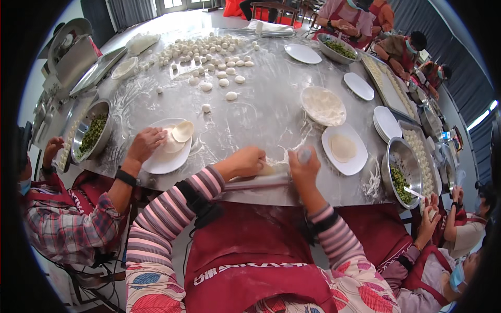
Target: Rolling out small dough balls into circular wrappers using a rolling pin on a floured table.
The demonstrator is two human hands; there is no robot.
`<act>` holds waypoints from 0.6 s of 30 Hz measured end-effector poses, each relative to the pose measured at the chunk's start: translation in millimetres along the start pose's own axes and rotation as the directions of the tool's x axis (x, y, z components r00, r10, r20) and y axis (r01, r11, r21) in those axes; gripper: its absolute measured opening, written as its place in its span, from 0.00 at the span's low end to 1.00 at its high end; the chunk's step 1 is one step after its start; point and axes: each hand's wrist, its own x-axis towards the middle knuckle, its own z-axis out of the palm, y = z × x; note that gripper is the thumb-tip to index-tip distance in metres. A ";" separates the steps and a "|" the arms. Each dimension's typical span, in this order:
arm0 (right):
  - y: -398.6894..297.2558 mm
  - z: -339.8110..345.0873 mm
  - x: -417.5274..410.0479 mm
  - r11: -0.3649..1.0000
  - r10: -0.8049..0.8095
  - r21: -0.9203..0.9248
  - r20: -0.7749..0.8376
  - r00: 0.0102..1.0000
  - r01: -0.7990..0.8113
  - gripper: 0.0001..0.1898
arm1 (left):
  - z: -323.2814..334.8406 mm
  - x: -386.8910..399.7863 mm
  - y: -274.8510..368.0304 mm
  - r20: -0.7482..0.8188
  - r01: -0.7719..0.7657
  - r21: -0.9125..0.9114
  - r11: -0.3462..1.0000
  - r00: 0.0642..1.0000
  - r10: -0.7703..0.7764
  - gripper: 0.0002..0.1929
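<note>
My left hand (246,161) pinches the edge of a thin round dough wrapper (267,169) near the front of the floured steel table (254,133). Beside it, my right hand (305,166) is closed around what looks like a rolling pin (304,155); motion blurs it, and only its grey end shows clearly above the fist. To the right, one flat wrapper (343,148) lies on a white plate (358,166). A co-worker's hand (146,143) reaches to the left plate (160,166), which bears stacked wrappers (183,131).
Small dough balls (211,47) cover the table's far part, some pressed into discs (231,96). A shallow dish of flour (323,105) stands right of centre. Steel bowls of green filling flank me, left (105,137) and right (387,156). Co-workers sit close on both sides.
</note>
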 end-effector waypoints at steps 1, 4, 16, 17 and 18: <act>-4.2 -9.9 -18.2 0.994 0.093 0.050 0.004 0.996 -0.093 0.11 | -1.9 -6.3 -5.0 0.025 0.003 0.012 1.000 1.000 -0.004 0.07; -1.2 -20.2 -45.0 0.979 0.115 0.167 0.005 0.993 -0.114 0.11 | -5.2 -16.6 -14.7 0.015 0.065 -0.086 0.994 0.998 -0.064 0.07; -18.9 -13.8 -33.3 0.872 0.344 0.332 0.110 0.933 -0.361 0.10 | 1.7 -41.4 5.5 -0.054 0.017 0.133 0.991 0.998 -0.010 0.15; -13.1 -21.4 -39.8 0.875 0.342 0.327 0.104 0.934 -0.357 0.10 | 4.0 -44.0 8.1 -0.047 0.001 0.115 0.993 0.999 0.005 0.16; -1.2 -24.4 -46.1 0.914 0.272 0.292 0.070 0.960 -0.281 0.10 | 4.1 -47.7 7.8 -0.040 -0.008 0.100 0.995 0.999 0.013 0.17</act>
